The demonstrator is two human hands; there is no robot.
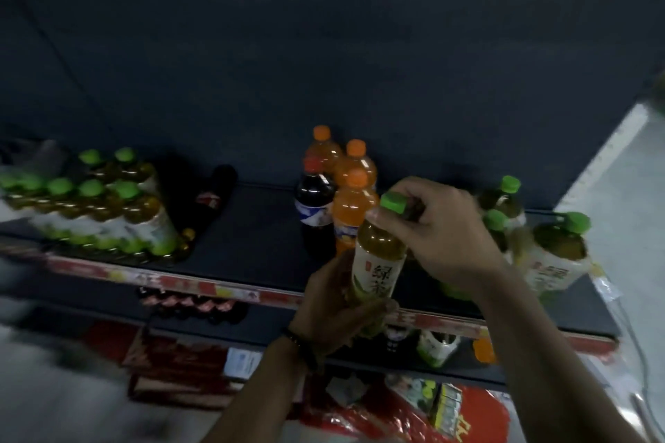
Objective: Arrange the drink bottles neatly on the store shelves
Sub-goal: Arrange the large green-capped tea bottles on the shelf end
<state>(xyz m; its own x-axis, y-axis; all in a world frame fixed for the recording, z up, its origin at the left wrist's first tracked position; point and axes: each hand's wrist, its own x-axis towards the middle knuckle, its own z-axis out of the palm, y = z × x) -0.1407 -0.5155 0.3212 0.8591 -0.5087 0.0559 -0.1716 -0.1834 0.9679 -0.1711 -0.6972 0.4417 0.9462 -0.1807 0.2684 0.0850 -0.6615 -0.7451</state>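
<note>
The clear plastic green-tea bottle with a pale paper label and a ribbed green cap (378,255) stood upright in front of the dark, smooth metal shelf (259,237), just above its worn red price strip (201,286). The left hand (338,306) was wrapped around the lower half of the bottle, its fingers closed on the label from behind and below. The right hand (442,230) came from the right side; its thumb and fingertips (381,218) pinched the neck directly under the cap, so the cap stayed free above them.

Behind the bottle, three round orange soda bottles with orange caps (354,198) stood close together, and a dark cola bottle with a blue-white label (315,212) touched them on the left. A shrink-wrapped pack of green-capped tea bottles (104,205) lay tilted at the left end of the shelf, its film shiny and wrinkled. More loose green-capped tea bottles (554,248) stood at the right end, blurred. One dark bottle (216,194) lay on its side beside the pack.
</note>
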